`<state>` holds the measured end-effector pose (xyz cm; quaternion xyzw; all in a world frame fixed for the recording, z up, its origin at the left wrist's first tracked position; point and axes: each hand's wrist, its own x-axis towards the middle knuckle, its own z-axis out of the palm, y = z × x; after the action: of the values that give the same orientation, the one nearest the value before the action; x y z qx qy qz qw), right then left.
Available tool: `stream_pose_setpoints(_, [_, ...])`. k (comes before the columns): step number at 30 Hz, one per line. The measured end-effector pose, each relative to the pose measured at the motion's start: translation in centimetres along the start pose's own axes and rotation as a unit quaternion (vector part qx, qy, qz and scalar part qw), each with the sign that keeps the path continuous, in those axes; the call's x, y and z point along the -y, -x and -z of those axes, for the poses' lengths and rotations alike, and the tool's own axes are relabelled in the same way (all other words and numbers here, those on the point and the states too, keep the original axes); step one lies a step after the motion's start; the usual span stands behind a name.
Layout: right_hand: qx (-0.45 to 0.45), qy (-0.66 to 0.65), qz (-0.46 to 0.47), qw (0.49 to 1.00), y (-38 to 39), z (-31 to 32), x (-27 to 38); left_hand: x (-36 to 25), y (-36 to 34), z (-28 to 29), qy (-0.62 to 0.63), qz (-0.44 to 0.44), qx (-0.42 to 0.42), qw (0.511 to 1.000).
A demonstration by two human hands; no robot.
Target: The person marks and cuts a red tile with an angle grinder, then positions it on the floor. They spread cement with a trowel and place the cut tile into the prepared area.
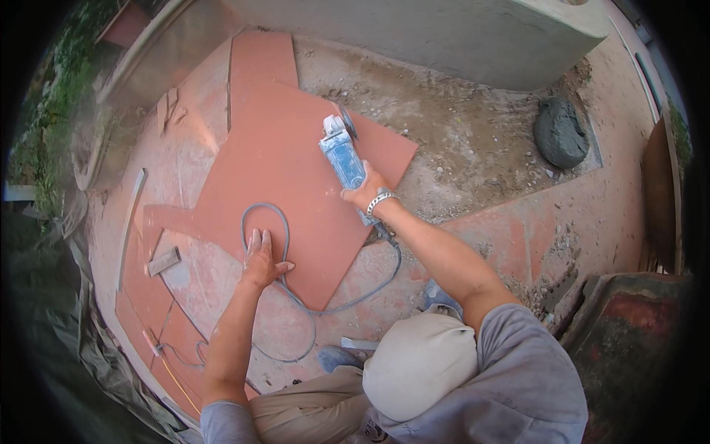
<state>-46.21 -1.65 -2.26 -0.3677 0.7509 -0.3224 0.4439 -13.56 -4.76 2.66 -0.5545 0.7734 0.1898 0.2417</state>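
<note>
Large terracotta-red square tile [285,159]: left hand [260,260] pressed flat, open, on near corner; right hand [364,191] grip closed around blue angle grinder [342,152], far right edge.

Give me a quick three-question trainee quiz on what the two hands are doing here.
1. True or false: the left hand lies flat on the large terracotta-red square tile.
2. What grips the blue angle grinder? A) the left hand B) the right hand C) neither hand
3. Fill in: the grinder's grey power cable loops across the ____.

Key: 1 true; 2 B; 3 tile.
</note>
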Motion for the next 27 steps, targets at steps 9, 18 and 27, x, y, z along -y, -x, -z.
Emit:
stream_pose_setpoints(9, [0.002,0.017,-0.007,1.000,0.2,0.1,0.1,-0.5,0.0,0.5,-0.012,0.011,0.016,1.000])
stream_pose_setpoints(18, [0.015,0.016,-0.012,1.000,0.7,0.3,0.3,-0.8,0.2,1.1,0.008,0.013,0.024,1.000])
stream_pose_setpoints(27, [0.000,-0.006,0.002,1.000,0.9,-0.8,-0.8,-0.3,1.1,0.4,0.001,0.019,0.029,0.999])
